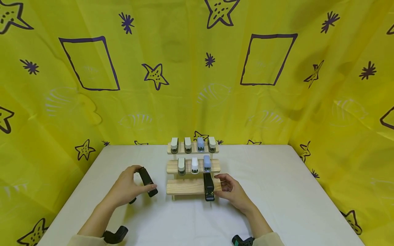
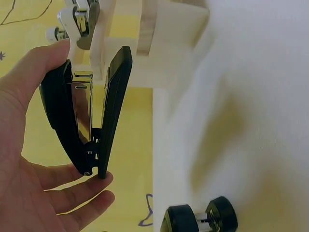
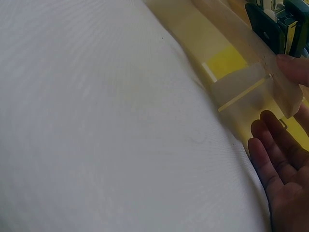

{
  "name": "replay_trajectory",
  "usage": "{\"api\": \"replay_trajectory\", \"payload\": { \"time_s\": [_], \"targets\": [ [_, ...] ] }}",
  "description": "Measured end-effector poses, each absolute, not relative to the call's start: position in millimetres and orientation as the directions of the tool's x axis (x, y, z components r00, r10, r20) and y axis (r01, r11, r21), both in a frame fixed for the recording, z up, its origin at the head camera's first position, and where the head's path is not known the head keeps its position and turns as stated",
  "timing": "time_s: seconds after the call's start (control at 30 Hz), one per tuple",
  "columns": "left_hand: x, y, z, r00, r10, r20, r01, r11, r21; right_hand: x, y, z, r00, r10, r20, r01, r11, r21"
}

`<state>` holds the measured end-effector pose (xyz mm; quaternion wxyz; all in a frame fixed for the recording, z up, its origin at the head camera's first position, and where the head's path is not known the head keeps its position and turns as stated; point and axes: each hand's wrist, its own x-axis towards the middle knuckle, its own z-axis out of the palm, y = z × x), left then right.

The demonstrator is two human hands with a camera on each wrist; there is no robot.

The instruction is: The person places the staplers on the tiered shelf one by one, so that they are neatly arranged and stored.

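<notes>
My left hand (image 1: pixel 127 187) holds a black stapler (image 2: pixel 113 96) pinched by its two ends, thumb on one and fingertips on the other. Its jaws stand apart, off the table in the left wrist view. Another black stapler (image 2: pixel 223 217) lies on the table below, mostly hidden by my hand in the head view. My right hand (image 1: pixel 232 192) is at the right end of the bottom shelf (image 1: pixel 184 187), its loosely bent fingers beside a black stapler (image 1: pixel 209 188) there. In the right wrist view the thumb tip (image 3: pixel 289 65) is at the shelf edge, close to that stapler.
A three-step wooden rack stands at the table's middle. Four staplers, white-grey and one blue (image 1: pixel 200 144), line the top shelf (image 1: pixel 194 152); the middle shelf (image 1: pixel 170 167) bears three more. A yellow patterned curtain (image 1: pixel 178 109) surrounds the white table (image 1: pixel 261 164).
</notes>
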<state>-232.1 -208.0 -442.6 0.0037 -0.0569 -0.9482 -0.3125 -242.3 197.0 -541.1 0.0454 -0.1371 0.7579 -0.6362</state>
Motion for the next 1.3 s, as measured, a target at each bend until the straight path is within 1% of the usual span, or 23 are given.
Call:
{"api": "replay_trajectory", "payload": {
  "time_s": [0.5,0.83,1.07,1.3],
  "targets": [
    [-219,-189,-440,-0.989,0.142,0.040,0.137,0.781,0.609,-242,197,-540,-0.955,-0.272,0.117,-0.162,0.147,-0.976],
    [-211,-175,-443,-0.986,0.165,0.039,0.153,0.771,0.618,-241,196,-539,-0.961,-0.261,0.093,-0.135,0.145,-0.980],
    [-204,-163,-441,-0.981,0.188,0.043,0.175,0.774,0.609,-241,196,-539,-0.956,-0.274,0.103,-0.145,0.140,-0.979],
    [-197,-152,-443,-0.981,0.195,0.027,0.169,0.767,0.619,-241,197,-539,-0.955,-0.275,0.111,-0.156,0.146,-0.977]
  ]
}}
